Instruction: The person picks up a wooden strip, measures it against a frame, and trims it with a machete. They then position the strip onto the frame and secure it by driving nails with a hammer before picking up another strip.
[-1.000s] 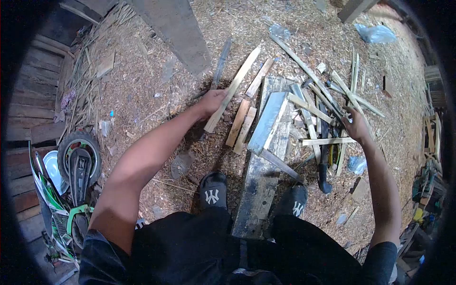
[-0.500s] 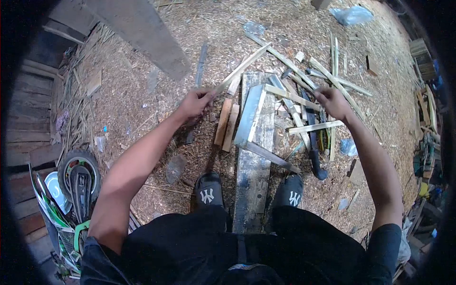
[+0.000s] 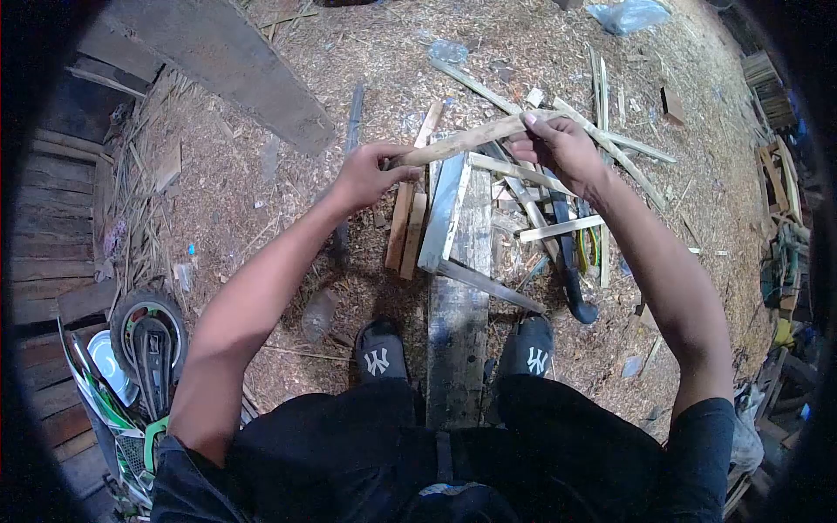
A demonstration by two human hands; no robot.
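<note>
A pale wooden strip [image 3: 471, 140] spans between my two hands. My left hand [image 3: 370, 179] pinches its left end. My right hand [image 3: 558, 152] grips the other end, thumb on top. Beneath the strip, a wooden frame [image 3: 446, 213] with a grey-blue side piece rests on a worn plank [image 3: 459, 340] between my feet. Two short reddish wood blocks [image 3: 399, 227] lean just left of the frame. A dark-handled tool [image 3: 571, 279] lies to the frame's right.
Loose wooden strips [image 3: 619, 161] lie scattered at the right. A broad board [image 3: 235, 70] juts in at the upper left. A toy-like wheeled vehicle [image 3: 148, 340] stands at the lower left. Plastic bags [image 3: 629, 16] and wood shavings cover parts of the ground.
My right hand has moved up and left and taken hold of the strip's far end. The strip has turned from a steep slant to nearly level.
</note>
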